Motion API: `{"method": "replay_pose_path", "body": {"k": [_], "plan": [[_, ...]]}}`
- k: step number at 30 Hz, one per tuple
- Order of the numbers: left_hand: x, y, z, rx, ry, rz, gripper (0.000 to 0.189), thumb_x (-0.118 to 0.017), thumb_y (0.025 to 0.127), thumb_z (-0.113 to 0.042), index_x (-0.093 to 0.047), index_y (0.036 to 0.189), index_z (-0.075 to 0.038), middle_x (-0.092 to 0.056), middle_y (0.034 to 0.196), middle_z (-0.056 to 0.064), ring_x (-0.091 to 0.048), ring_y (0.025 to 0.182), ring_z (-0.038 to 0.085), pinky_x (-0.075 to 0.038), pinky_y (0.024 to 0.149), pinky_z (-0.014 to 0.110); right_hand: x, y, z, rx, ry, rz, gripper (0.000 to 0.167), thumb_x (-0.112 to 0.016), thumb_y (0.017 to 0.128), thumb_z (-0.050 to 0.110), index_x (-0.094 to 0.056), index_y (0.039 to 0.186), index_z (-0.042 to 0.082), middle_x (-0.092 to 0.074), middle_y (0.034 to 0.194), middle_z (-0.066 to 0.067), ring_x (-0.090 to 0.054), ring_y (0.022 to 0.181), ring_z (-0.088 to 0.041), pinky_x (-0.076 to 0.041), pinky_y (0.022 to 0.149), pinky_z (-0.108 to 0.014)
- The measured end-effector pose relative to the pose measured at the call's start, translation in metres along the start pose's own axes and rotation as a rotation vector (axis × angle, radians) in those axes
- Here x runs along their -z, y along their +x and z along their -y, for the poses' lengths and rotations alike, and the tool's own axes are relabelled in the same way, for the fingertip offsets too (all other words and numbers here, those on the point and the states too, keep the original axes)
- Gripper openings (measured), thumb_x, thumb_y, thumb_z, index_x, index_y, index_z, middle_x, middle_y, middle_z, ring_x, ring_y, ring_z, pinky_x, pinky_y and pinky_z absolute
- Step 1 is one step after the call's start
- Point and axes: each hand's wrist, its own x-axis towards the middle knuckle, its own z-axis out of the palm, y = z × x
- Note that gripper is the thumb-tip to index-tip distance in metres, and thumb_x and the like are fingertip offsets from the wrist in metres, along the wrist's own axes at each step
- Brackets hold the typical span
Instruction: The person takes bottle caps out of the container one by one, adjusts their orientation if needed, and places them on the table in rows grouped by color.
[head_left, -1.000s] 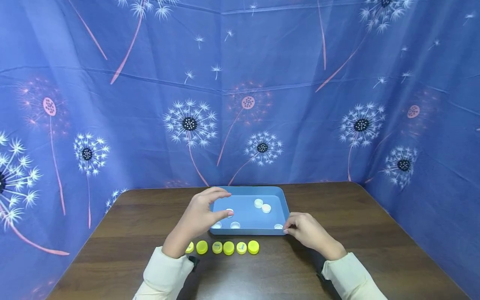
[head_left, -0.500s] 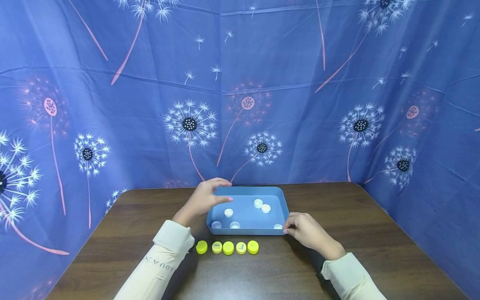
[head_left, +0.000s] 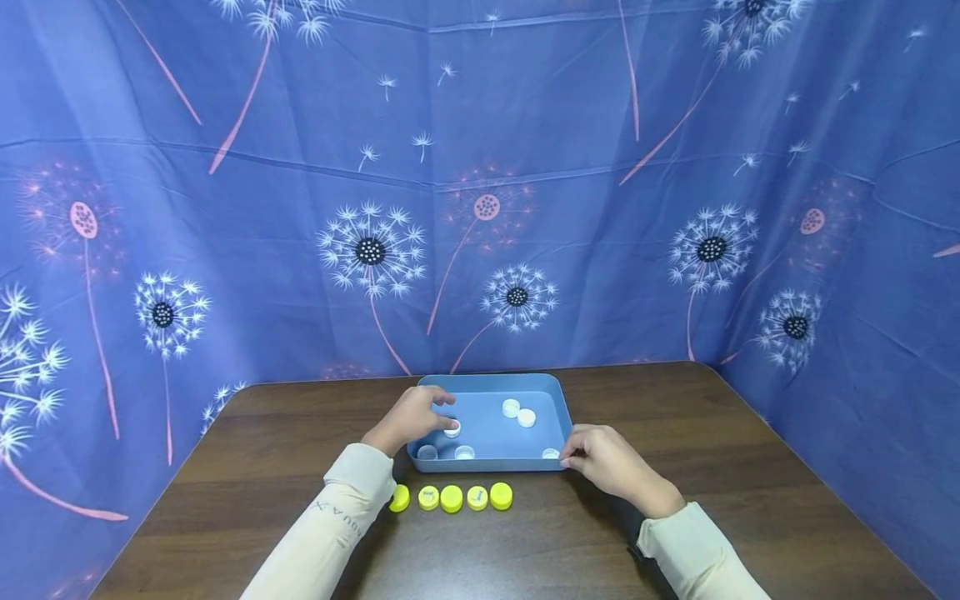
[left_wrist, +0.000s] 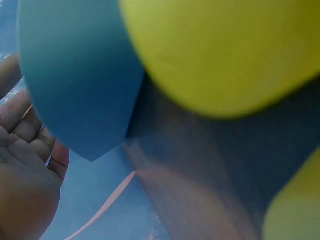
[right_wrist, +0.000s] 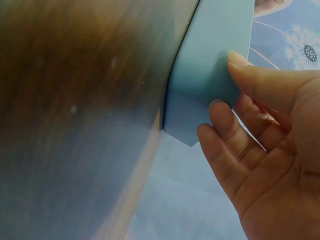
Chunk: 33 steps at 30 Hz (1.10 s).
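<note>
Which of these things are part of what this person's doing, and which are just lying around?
In the job, it seems:
left hand, at a white cap
right hand, gripping the blue tray at a corner
other white caps in the tray

Apparently just there:
yellow caps in a row, untouched, though perhaps also involved
wooden table
dandelion-print cloth

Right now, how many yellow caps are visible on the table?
5, in one row on the table, nearer than the blue tray: first cap beside the left sleeve, then second cap, third cap, fourth cap, fifth cap rightward. The sleeve may hide others.
</note>
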Motion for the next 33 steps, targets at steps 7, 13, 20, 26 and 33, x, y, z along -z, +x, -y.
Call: {"method": "replay_pose_path", "body": {"k": [7,13,20,26,33], "plan": [[-0.008,-0.001,0.005,-0.011,0.157,0.034,0.04,-0.085,0.078,-0.023,-0.074,0.113,-0.007,-0.072,0.114,0.007,-0.063,0.113,0.028,-0.047,0.099,0.047,-0.001,0.001,0.0,0.009,0.012,-0.006,0.016,-0.08,0.08,0.001,-0.075,0.077,0.017,-0.064,0.077,0.014,-0.056,0.072,0.001,-0.051,0.065,-0.023],[-0.015,0.0,0.007,-0.048,0.29,0.032,0.036,-0.086,0.077,-0.024,-0.077,0.109,-0.011,-0.073,0.111,0.002,-0.062,0.114,0.025,-0.037,0.098,0.048,-0.002,0.001,-0.001,0.015,0.011,-0.006,0.016,-0.08,0.08,0.002,-0.075,0.077,0.017,-0.064,0.077,0.015,-0.056,0.072,0.002,-0.051,0.065,-0.023],[-0.017,0.001,0.008,-0.036,0.32,0.03,0.031,-0.085,0.078,-0.021,-0.077,0.107,-0.013,-0.073,0.111,0.002,-0.062,0.113,0.025,-0.038,0.096,0.045,0.0,0.001,0.001,0.0,-0.001,-0.002,0.016,-0.079,0.081,0.003,-0.075,0.076,0.018,-0.064,0.077,0.015,-0.056,0.072,0.002,-0.051,0.065,-0.024],[-0.019,0.0,0.007,-0.048,0.312,0.021,0.028,-0.085,0.078,-0.022,-0.078,0.104,-0.013,-0.074,0.105,0.001,-0.064,0.106,0.023,-0.038,0.097,0.046,-0.001,0.001,0.001,-0.03,0.002,0.012,0.016,-0.079,0.081,0.003,-0.075,0.076,0.018,-0.063,0.076,0.015,-0.055,0.071,0.002,-0.05,0.065,-0.024],[-0.019,0.0,0.006,-0.066,0.337,0.026,0.028,-0.083,0.08,-0.02,-0.078,0.107,-0.012,-0.074,0.107,0.002,-0.064,0.109,0.024,-0.039,0.1,0.049,-0.002,0.0,0.001,-0.01,0.003,-0.006,0.017,-0.08,0.08,0.002,-0.075,0.076,0.018,-0.062,0.076,0.015,-0.055,0.071,0.003,-0.05,0.064,-0.023]]}}
